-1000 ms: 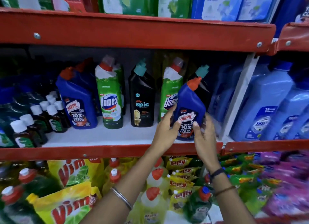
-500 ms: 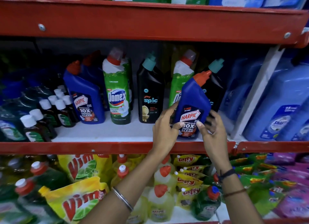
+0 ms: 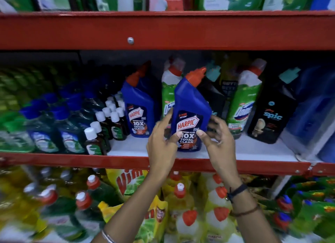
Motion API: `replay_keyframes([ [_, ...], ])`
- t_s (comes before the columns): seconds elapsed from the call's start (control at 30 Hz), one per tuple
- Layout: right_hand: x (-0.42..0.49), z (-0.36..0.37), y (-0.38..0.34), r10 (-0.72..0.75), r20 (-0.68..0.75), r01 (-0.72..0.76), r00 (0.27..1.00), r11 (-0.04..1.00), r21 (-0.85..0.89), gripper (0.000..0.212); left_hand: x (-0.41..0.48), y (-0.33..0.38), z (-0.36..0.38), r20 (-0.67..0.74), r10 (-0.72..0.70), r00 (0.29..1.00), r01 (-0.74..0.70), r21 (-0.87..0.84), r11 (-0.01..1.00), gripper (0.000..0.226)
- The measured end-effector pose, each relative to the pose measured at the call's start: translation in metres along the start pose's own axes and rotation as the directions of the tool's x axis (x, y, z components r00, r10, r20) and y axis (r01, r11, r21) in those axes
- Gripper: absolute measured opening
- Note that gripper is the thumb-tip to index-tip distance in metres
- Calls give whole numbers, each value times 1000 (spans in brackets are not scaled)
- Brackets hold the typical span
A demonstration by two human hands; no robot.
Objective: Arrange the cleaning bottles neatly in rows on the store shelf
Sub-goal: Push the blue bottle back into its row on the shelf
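Observation:
A blue Harpic bottle (image 3: 190, 105) with an orange cap stands tilted near the front of the white middle shelf (image 3: 253, 148). My left hand (image 3: 161, 145) grips its lower left side and my right hand (image 3: 217, 141) grips its lower right side, thumbs on the label. Behind it stands a green Domex bottle (image 3: 168, 96), partly hidden. A second blue Harpic bottle (image 3: 138, 107) is to the left. To the right stand another green Domex bottle (image 3: 243, 105) and a black Spic bottle (image 3: 272, 112).
Small brown bottles with white caps (image 3: 107, 123) and blue-capped green bottles (image 3: 54, 130) fill the shelf's left. Large blue jugs (image 3: 317, 107) stand at the right. A red shelf beam (image 3: 163, 30) runs overhead. Yellow pouches and red-capped bottles (image 3: 181, 206) crowd the shelf below.
Both hands have carried the blue Harpic bottle left along the shelf, from in front of the right Domex and Spic bottles to in front of the left Domex bottle. The camera shifted too.

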State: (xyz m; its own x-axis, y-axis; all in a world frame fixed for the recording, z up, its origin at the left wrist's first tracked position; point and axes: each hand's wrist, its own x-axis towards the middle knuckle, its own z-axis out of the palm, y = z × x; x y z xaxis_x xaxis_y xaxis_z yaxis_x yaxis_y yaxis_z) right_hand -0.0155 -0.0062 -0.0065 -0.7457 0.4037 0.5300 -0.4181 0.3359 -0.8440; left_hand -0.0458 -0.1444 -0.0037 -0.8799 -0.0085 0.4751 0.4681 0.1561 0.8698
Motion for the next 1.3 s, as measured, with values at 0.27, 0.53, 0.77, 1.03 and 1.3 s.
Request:
replay_keyframes([
  [0.27,-5,82,0,11,66,-12,998,1000,14,42,15,-31,-61,-115,-69,991,64,-41,997,66],
  [0.53,-10,126,6,35,100,-35,994,999,-8,41,30,-55,-93,-156,-110,982,107,-27,994,71],
  [0.77,-12,133,8,22,110,-16,994,998,-59,48,31,-64,-97,-111,-61,992,62,7,998,75],
  [1.03,-14,102,7,64,136,-70,989,997,38,34,4,-32,-59,-286,237,928,-223,83,971,55],
  [1.3,6,-20,8,-50,-362,89,931,992,91,12,-13,-2,41,-51,417,907,-419,-43,907,37],
])
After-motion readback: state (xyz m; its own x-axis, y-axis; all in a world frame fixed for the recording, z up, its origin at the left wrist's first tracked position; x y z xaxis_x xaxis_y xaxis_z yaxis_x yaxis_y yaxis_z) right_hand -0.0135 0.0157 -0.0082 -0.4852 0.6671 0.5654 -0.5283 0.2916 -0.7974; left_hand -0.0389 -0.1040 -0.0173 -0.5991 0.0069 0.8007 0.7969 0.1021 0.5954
